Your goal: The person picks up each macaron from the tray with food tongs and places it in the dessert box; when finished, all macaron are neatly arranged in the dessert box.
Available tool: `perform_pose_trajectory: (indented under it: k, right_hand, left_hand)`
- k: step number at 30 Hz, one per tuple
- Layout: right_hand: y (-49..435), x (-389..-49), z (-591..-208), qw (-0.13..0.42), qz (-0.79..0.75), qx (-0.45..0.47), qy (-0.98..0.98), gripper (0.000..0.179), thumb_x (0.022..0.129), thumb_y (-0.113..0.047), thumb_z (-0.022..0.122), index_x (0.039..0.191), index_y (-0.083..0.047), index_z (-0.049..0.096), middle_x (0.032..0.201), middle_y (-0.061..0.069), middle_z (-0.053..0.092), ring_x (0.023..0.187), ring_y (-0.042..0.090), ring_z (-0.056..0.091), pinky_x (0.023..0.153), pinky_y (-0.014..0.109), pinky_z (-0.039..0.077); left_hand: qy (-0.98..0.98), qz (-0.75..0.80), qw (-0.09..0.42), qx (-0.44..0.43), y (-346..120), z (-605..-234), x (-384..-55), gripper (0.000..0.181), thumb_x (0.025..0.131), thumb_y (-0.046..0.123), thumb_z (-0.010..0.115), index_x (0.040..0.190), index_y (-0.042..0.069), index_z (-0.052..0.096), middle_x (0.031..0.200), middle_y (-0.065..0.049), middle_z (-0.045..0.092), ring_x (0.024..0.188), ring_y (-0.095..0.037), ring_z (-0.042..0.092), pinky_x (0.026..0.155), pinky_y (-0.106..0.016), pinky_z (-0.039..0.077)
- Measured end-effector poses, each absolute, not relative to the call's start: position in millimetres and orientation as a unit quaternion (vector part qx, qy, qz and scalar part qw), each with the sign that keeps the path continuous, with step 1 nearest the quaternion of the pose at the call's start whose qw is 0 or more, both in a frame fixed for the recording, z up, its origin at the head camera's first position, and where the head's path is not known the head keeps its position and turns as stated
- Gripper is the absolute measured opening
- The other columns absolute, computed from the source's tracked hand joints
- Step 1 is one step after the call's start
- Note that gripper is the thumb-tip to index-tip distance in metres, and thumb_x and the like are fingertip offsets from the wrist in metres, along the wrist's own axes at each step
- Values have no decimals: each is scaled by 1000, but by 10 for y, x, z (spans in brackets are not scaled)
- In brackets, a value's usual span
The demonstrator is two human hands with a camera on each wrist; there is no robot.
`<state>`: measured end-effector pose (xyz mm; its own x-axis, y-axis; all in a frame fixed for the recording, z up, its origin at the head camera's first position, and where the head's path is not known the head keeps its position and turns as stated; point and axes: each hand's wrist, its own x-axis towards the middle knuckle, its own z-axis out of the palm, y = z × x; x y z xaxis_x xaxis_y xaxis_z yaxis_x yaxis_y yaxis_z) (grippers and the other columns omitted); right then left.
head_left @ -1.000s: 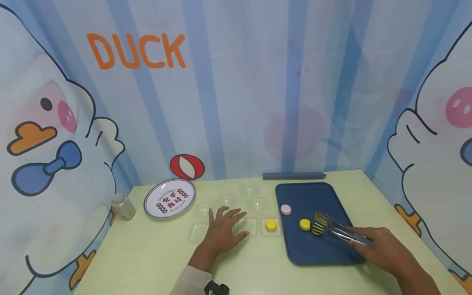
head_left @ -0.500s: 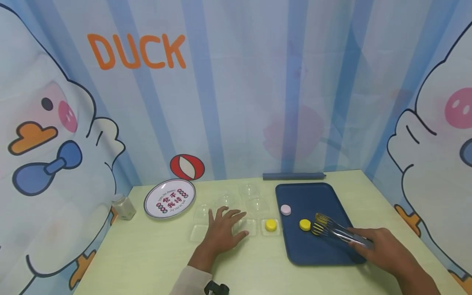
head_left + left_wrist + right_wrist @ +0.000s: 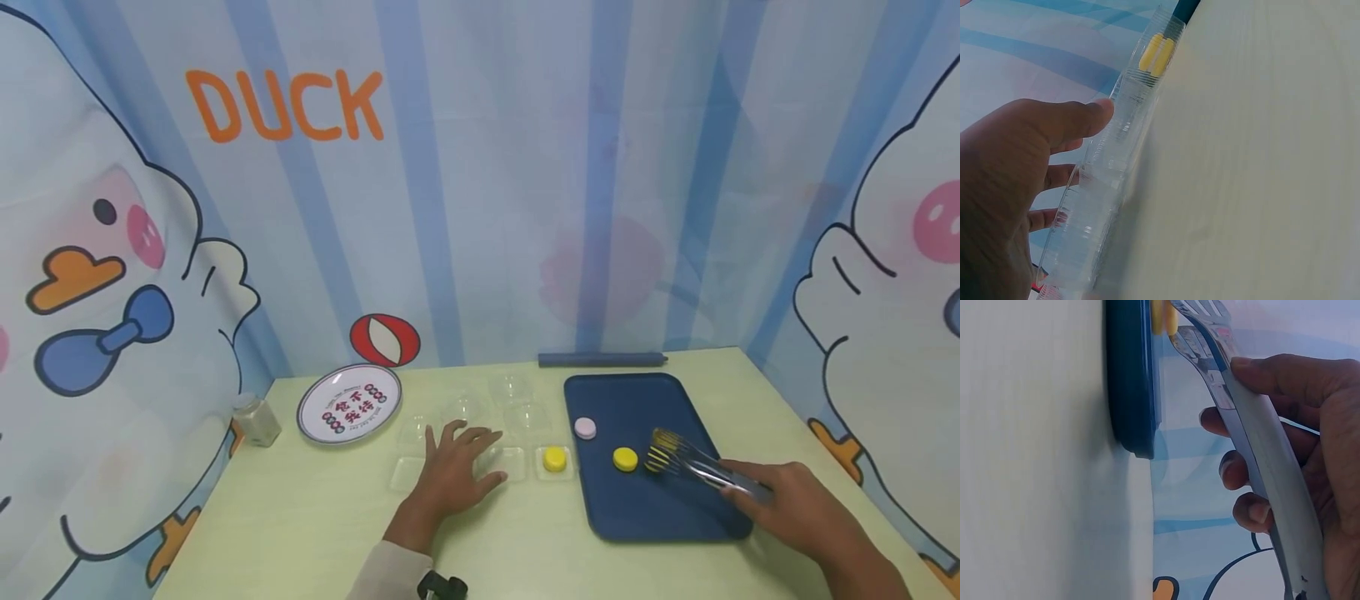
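My left hand [image 3: 452, 473] is spread over clear plastic boxes [image 3: 407, 473], its thumb at a box's edge in the left wrist view. One box at the row's right end holds a yellow macaron [image 3: 554, 458]. My right hand [image 3: 798, 500] grips metal tongs [image 3: 708, 471] with slotted ends. The tong tips hang over a dark blue tray [image 3: 637, 512], just right of another yellow macaron [image 3: 626, 459]. Nothing is visibly pinched between them. A pale pink macaron [image 3: 585, 428] lies at the tray's left edge.
Raised clear lids [image 3: 527, 417] stand behind the boxes. A white printed plate [image 3: 350, 404] lies at the back left, with a small jar [image 3: 257, 420] beside it. A dark blue bar [image 3: 602, 360] lies along the table's back edge, against the curtain.
The tongs have shifted slightly right, away from the yellow macaron on the tray, and their ends look closer together. My left hand has stayed put. The head view has shifted a little.
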<state>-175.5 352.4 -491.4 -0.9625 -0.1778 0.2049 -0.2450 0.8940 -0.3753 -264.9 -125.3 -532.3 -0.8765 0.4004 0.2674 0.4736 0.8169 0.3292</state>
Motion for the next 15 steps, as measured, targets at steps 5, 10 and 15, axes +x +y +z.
perform_pose_trajectory:
  k: [5,10,15]
  right_hand:
    - [3526,-1794,-4833,75,188,110,-973,43,96,-25,84,132,-2,78,81,-6,71,57,2,42,56,25,37]
    - [3526,-1843,-4716,66,150,124,-979,44,98,-27,81,134,-2,76,71,-13,60,56,2,40,57,26,36]
    - [3478,-1864,-4622,88,150,133,-976,42,98,-25,81,134,-3,76,66,-13,54,54,2,39,54,24,36]
  left_hand:
    - [-950,-193,90,-228,-1241,-5322,-2650,62,97,50,77,153,26,64,151,-4,67,152,-43,47,122,-90,18]
    - [-950,-195,85,-230,-1240,-5325,-2653,65,97,50,77,155,25,62,154,-3,65,154,-43,45,123,-90,17]
    - [-948,-195,93,-235,-1242,-5326,-2652,63,97,49,77,154,26,63,152,-1,67,153,-42,47,122,-90,18]
